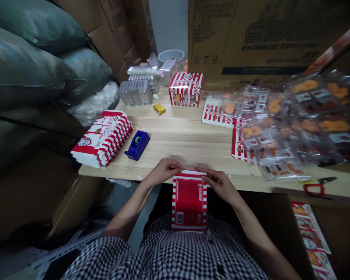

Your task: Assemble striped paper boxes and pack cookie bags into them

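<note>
A red carton with white-striped edges rests against my body at the table's front edge, its barcode side facing up. My left hand pinches its far left corner. At the far right corner, my right hand grips the same carton, thumb and fingers closed on the edge. Both hands are at the white strip along the carton's far end. Beyond them on the wooden table stands a blue tape dispenser with a green core, left of my hands. An assembled red-and-white box stands upright farther back.
A stack of flat cartons lies at left. Clear plastic trays and a small gold packet are behind. Bagged plastic food pieces pile up at right, near red-handled scissors. Large sacks border the left side.
</note>
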